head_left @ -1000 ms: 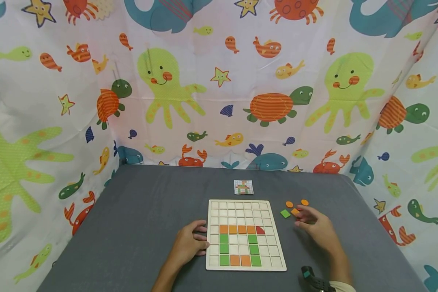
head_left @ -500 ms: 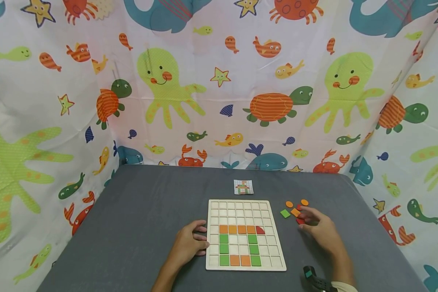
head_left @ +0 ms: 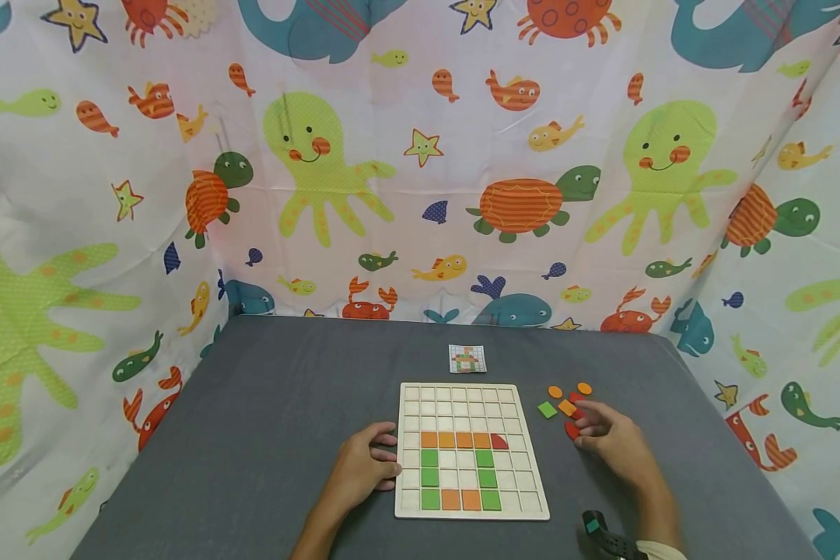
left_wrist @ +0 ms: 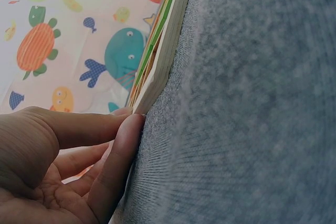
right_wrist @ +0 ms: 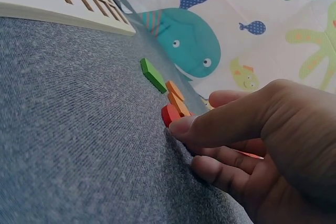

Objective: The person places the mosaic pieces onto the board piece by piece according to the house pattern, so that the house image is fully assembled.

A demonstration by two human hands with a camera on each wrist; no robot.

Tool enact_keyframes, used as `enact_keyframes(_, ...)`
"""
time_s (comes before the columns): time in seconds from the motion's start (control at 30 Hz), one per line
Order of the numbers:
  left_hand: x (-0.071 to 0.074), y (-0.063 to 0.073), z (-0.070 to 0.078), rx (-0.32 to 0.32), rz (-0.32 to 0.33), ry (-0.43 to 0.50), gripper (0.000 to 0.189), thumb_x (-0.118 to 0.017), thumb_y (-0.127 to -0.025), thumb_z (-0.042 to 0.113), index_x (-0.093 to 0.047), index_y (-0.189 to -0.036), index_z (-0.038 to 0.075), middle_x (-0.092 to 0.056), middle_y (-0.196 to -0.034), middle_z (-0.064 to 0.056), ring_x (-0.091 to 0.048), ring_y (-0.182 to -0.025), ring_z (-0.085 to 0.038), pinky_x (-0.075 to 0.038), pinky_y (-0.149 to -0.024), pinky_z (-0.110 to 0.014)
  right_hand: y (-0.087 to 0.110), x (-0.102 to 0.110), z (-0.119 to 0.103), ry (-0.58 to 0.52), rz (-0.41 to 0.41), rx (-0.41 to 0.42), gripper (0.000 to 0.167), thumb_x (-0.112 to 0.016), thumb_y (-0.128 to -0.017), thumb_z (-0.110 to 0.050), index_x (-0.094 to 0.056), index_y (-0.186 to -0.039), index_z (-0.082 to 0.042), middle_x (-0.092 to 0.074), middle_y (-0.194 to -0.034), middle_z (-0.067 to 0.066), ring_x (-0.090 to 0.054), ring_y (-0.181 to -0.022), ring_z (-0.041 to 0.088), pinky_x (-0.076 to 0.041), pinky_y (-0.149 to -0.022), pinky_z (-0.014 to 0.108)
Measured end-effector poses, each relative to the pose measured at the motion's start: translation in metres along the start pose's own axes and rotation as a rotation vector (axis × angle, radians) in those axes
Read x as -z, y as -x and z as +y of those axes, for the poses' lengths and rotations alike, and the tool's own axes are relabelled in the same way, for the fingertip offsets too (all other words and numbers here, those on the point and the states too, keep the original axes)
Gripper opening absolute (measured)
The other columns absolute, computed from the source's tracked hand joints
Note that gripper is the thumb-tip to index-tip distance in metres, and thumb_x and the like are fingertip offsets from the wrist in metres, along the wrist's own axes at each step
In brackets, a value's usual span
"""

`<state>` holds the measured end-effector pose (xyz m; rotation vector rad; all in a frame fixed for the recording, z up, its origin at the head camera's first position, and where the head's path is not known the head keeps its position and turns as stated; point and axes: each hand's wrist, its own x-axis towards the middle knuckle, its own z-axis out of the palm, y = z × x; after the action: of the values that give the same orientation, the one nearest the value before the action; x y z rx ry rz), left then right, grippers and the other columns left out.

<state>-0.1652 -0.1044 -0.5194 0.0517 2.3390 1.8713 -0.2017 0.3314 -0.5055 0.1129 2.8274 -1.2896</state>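
Note:
A pale wooden grid board (head_left: 525,467) lies on the grey table, with orange and green squares and a red quarter-round tile (head_left: 499,442) in its cells. My left hand (head_left: 361,464) is at the board's left edge. In the left wrist view, its thumb and a finger pinch the board's rim (left_wrist: 157,80). To the right of the board, my right hand (head_left: 617,439) is low over the table, holding a red round-edged tile (head_left: 572,430) at its fingertips. In the right wrist view the thumb covers part of that red tile (right_wrist: 169,114). More red shows behind the fingers.
Beside the right hand lie a green square (head_left: 547,410), an orange square (head_left: 567,407) and two orange round tiles, one left (head_left: 554,392) and one right (head_left: 584,388). Behind the board lies a small pattern card (head_left: 467,358). A dark wrist strap (head_left: 605,537) is near the right forearm.
My right hand has shifted slightly right and toward me. Red tiles that were hidden under its fingers have come into sight, one drawn toward me. The left hand and board have stayed put.

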Motion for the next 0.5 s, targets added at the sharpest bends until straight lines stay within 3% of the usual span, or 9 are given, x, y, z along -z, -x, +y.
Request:
enact_keyframes(0.17, -0.0002, 0.0003, 0.0003, 0.000, 0.001, -0.003, 0.069, -0.081, -0.078, -0.012, -0.059, -0.143, -0.003, -0.068, -0.123, -0.018, -0.072, -0.093, -0.022, -0.066, -0.060, -0.038, -0.0003, 0.0005, 0.0014, 0.007, -0.010, 0.003, 0.063, -0.079, -0.088, 0.002, -0.058, -0.147, 0.000, -0.073, -0.110, 0.015, -0.068, -0.093, 0.021, -0.053, -0.071, 0.022)
enact_keyframes(0.4, -0.0001, 0.0004, 0.0007, 0.004, -0.001, -0.001, 0.070, -0.082, -0.078, -0.011, -0.059, -0.144, -0.003, -0.068, -0.123, -0.018, -0.071, -0.093, -0.022, -0.066, -0.060, -0.038, -0.0016, -0.0027, -0.0015, 0.067, -0.006, 0.083, 0.064, -0.083, -0.085, 0.003, -0.062, -0.144, -0.003, -0.075, -0.120, 0.016, -0.068, -0.092, 0.020, -0.054, -0.074, 0.026)
enact_keyframes(0.5, -0.0002, 0.0005, 0.0008, 0.006, -0.001, 0.000, 0.070, -0.082, -0.078, -0.011, -0.059, -0.144, -0.003, -0.068, -0.123, -0.018, -0.071, -0.093, -0.021, -0.066, -0.060, -0.038, -0.0022, -0.0043, -0.0021, 0.069, -0.019, 0.070, 0.062, -0.082, -0.086, 0.004, -0.062, -0.144, -0.004, -0.075, -0.118, 0.015, -0.066, -0.090, 0.019, -0.053, -0.075, 0.028)
